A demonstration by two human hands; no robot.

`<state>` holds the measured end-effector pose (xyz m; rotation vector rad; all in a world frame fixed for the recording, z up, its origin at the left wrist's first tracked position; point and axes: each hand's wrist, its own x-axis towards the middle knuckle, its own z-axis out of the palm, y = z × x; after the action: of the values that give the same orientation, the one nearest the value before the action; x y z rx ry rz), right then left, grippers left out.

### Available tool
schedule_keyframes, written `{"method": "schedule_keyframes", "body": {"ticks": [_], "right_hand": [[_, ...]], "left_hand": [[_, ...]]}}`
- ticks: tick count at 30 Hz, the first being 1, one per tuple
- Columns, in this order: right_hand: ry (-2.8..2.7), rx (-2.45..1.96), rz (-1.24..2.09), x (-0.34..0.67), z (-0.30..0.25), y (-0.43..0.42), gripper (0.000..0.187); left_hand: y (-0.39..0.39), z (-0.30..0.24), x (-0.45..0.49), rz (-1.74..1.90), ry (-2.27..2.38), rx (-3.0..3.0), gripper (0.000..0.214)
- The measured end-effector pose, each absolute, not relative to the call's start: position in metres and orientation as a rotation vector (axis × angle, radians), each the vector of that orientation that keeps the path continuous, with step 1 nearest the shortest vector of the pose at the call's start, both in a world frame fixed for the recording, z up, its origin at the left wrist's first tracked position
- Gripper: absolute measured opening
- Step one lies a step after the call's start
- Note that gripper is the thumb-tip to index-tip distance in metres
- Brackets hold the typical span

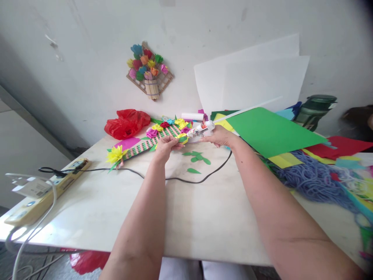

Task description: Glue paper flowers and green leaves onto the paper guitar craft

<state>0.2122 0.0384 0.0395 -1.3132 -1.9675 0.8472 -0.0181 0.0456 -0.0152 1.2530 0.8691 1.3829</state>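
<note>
My right hand [220, 136] is wrapped round a white hot glue gun [201, 128], whose nozzle points left. A long white glue stick [247, 109] sticks out of its back. With thumb and fingers pinched, my left hand [169, 146] holds a small green paper leaf [183, 139] close to the nozzle. Just behind both hands lies a woven green and pink panel [145, 146] trimmed with paper flowers, such as a yellow one [116, 154] at its near left end. Several loose green paper leaves [196, 157] lie on the table in front of my hands.
A black cord [186, 181] runs across the table to a power strip [49, 190] at left. A red plastic bag [127, 123] sits behind. On the right are green paper [274, 130], blue yarn [309, 177] and a dark bottle [316, 111]. A flower decoration [151, 89] hangs on the wall.
</note>
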Motion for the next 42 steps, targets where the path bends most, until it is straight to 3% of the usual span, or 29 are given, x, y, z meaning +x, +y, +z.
{"method": "schedule_keyframes", "body": {"ticks": [12, 42], "right_hand": [[-1.980, -1.334, 0.777, 0.2141, 0.0406, 0.0389, 0.027], [-2.033, -1.371, 0.720, 0.2119, 0.0420, 0.0370, 0.035]], "left_hand": [[0.0447, -0.0135, -0.0211, 1.428, 0.844, 1.205, 0.028], [0.0452, -0.0133, -0.0197, 1.438, 0.819, 1.184, 0.028]]}}
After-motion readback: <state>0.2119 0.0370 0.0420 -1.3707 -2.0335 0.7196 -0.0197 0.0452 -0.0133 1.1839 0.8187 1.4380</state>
